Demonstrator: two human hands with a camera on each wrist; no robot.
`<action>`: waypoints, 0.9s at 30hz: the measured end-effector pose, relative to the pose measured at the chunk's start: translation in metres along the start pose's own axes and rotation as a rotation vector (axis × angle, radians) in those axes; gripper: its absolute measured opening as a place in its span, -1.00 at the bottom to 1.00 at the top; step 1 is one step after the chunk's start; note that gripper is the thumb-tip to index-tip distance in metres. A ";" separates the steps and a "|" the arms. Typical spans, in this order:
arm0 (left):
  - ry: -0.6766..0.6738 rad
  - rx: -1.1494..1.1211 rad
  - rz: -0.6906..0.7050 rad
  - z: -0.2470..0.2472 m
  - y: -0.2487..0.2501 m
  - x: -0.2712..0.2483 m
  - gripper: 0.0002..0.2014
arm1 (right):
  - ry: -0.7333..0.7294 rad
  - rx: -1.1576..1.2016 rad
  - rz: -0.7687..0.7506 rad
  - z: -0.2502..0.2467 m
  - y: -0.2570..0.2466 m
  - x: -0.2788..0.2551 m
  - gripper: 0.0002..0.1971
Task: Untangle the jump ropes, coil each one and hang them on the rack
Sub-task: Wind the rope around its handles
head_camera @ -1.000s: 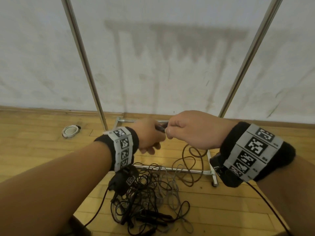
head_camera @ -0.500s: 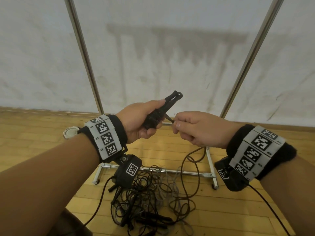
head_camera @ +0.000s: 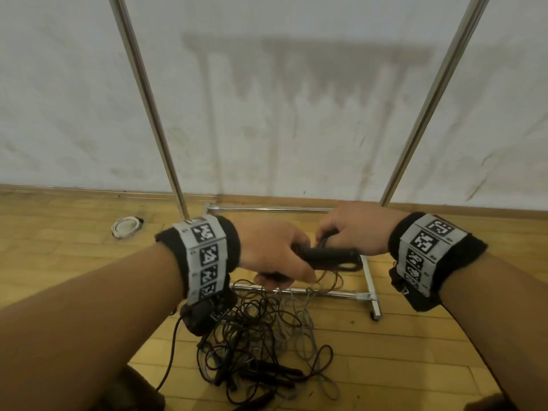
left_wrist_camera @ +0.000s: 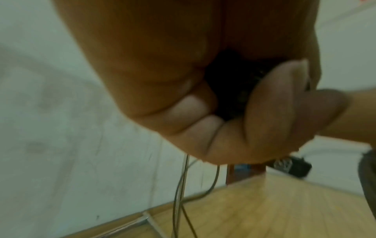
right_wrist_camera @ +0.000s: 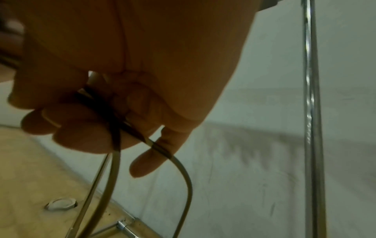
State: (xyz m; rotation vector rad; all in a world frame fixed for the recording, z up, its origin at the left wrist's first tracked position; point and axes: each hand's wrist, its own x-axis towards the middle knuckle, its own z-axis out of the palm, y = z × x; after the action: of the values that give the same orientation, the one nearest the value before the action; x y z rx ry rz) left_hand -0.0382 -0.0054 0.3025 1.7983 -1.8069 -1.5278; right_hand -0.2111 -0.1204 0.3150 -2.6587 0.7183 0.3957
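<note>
Gripping two handles (head_camera: pixel 332 258) (both hands (head_camera: pixel 353 229))

No legible text — perhaps blur.

Left hand (head_camera: pixel 267 253): fingers curled, gripping black handles (head_camera: pixel 332 258). Right hand (head_camera: pixel 355 229): fingers curled, pinching cord (right_wrist_camera: pixel 114 128). Forearms extended, converging.

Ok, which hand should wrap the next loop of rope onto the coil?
Right, probably. The right hand already pinches the rope, with slack hanging below it. The left hand grips the black handles and looks better kept as the anchor.
</note>
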 end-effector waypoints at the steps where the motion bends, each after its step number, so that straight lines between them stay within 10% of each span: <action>1: 0.015 0.125 -0.059 0.006 0.002 0.006 -0.83 | 0.005 -0.041 0.007 0.001 -0.003 0.002 -0.89; 5: 0.155 0.327 -0.236 0.024 -0.003 0.026 -0.72 | 0.093 -0.213 -0.022 -0.001 -0.022 0.004 -0.88; 14: 0.539 0.010 -0.316 -0.002 -0.006 0.037 -0.84 | 0.238 -0.239 -0.034 -0.002 -0.042 0.003 -0.71; 20: 0.684 -0.459 -0.091 -0.027 -0.016 0.026 -0.90 | 0.278 0.113 0.016 -0.004 -0.032 0.007 -0.78; 27: 0.536 -0.822 0.141 -0.049 -0.023 0.006 -0.75 | 0.228 0.337 0.005 0.003 -0.016 0.008 -0.71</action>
State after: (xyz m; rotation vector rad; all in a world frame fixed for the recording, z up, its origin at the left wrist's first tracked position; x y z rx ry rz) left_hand 0.0099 -0.0303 0.3054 1.4198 -0.8450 -1.2766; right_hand -0.1970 -0.1097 0.3133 -2.4009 0.7813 -0.0306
